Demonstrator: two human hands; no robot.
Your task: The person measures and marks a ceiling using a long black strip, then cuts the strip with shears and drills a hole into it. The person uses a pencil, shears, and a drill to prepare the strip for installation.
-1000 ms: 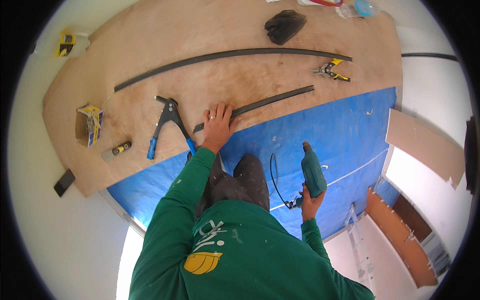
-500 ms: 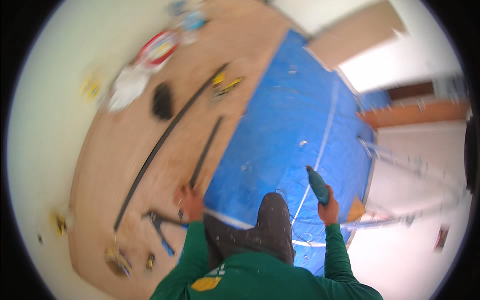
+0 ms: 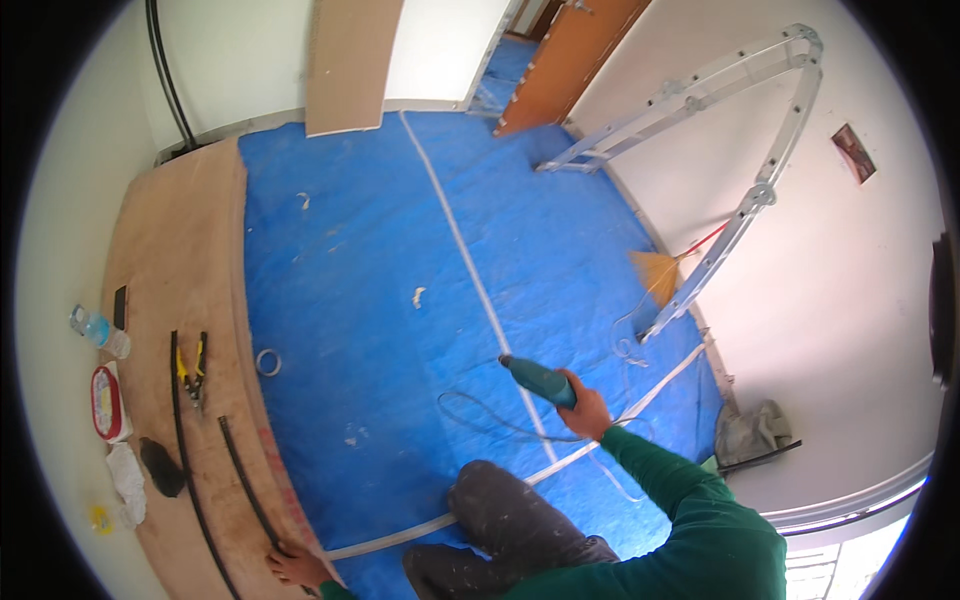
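My right hand (image 3: 588,405) is closed around the rear of a teal corded rotary tool (image 3: 540,381), held above the blue floor sheet with its dark tip toward the upper left. Its thin cord (image 3: 470,425) loops across the sheet. At the lower left, my left hand (image 3: 298,566) is closed over the near end of a short black strip (image 3: 245,475) lying on a raised wooden board (image 3: 185,230). To its left on the board runs a longer black strip (image 3: 186,455). Yellow-handled pliers (image 3: 192,370) rest between the two strips, farther off.
A bottle (image 3: 100,330), red-rimmed tub (image 3: 105,403), white bag (image 3: 126,480) and dark object (image 3: 161,467) line the left wall. A tape roll (image 3: 268,362) lies on the sheet (image 3: 380,250). An aluminium ladder (image 3: 735,225) and broom (image 3: 655,272) stand at right; an orange-brown door (image 3: 565,70) stands beyond.
My view has swung right, so the board and left hand now appear lower left. The rotary tool stays in my right hand, with its tip pointing more leftward in view.
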